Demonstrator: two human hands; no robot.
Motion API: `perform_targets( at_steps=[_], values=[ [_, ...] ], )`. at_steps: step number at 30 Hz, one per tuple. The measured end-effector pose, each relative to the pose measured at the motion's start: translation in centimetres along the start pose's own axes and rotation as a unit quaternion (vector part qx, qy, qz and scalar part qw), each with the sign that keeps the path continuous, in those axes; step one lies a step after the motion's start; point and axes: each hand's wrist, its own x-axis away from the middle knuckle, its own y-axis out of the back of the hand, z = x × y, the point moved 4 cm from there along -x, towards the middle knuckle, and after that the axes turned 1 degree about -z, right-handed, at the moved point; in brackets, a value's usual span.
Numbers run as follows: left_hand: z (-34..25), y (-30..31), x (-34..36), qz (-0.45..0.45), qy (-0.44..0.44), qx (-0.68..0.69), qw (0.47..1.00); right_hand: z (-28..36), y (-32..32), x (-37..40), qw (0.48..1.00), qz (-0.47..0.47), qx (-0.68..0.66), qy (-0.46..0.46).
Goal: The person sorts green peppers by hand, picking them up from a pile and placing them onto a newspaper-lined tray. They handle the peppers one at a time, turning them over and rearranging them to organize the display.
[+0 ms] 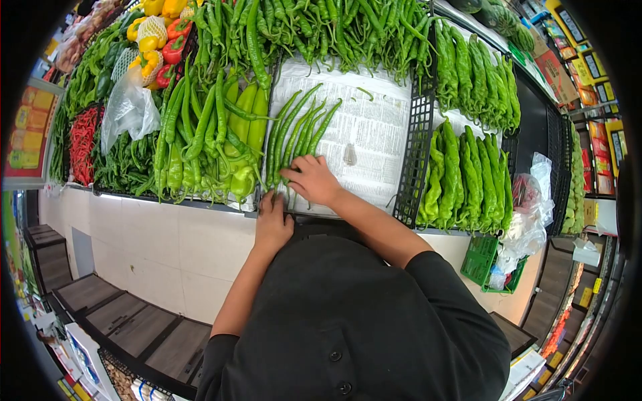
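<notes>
A short row of long green chili peppers (294, 130) lies side by side on newspaper (364, 134), at the left of a black crate section. My right hand (313, 179) reaches in from the right, its fingers bent down onto the lower ends of these peppers. Just below, my left hand (273, 220) is at the crate's front edge, with fingers extended toward the stem ends of the leftmost peppers. Its fingertips touch or nearly touch the stems. The fingers of my right hand partly cover the pepper ends.
Heaped green peppers (321, 27) lie behind the newspaper. Paler green peppers (247, 123) are at left, near a clear plastic bag (130, 107) and red chilies (83, 144). Beyond the black crate wall (408, 154) stand wrinkled green peppers (465, 177). A green basket (480, 260) sits low at right.
</notes>
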Motion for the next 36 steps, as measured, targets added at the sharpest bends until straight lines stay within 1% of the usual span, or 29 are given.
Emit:
perform_targets(
  at_steps=[3,6,8,12,14,17,18,20,23,29,33,36],
  values=[
    [-0.5,0.6,0.0,-0.006,-0.016,-0.006,1.0,-0.5,1.7,0.9,1.0,0.006,-0.019,-0.004],
    [-0.9,0.9,-0.2,0.003,-0.023,-0.002,1.0,-0.4,1.7,2.0,0.999,0.041,-0.007,0.007],
    [-1.2,1.1,-0.3,0.012,-0.021,0.006,1.0,-0.3,1.5,1.9,0.999,0.04,0.014,-0.005],
    [-1.8,1.6,-0.4,0.034,-0.023,0.008,0.999,0.2,1.1,1.6,0.999,-0.002,0.041,-0.001],
    [-1.9,1.6,-0.5,0.043,-0.037,0.002,0.998,0.0,0.8,1.5,0.999,-0.007,0.047,-0.005],
    [-2.1,1.7,-0.5,0.073,-0.021,0.01,0.997,-0.8,0.1,1.2,0.997,-0.013,0.07,-0.014],
    [-1.9,1.5,-0.5,0.065,-0.029,0.006,0.997,-0.8,0.2,1.0,0.997,-0.016,0.08,-0.017],
    [-1.4,0.9,-0.4,0.051,-0.047,-0.002,0.998,-0.7,0.4,1.2,0.997,0.005,0.069,-0.018],
    [-1.5,1.0,-0.4,0.091,-0.021,-0.023,0.995,0.1,1.1,1.2,0.997,0.037,0.065,-0.022],
    [-1.0,0.3,-0.4,0.064,-0.061,-0.028,0.996,0.0,0.7,1.2,0.996,0.054,0.061,-0.039],
    [-0.9,0.1,-0.4,0.056,-0.056,-0.031,0.996,-0.4,0.6,1.0,0.996,0.031,0.067,-0.047],
    [-1.0,0.2,-0.5,0.052,-0.058,-0.034,0.996,-0.3,0.6,0.9,0.996,0.036,0.069,-0.048]
  ],
)
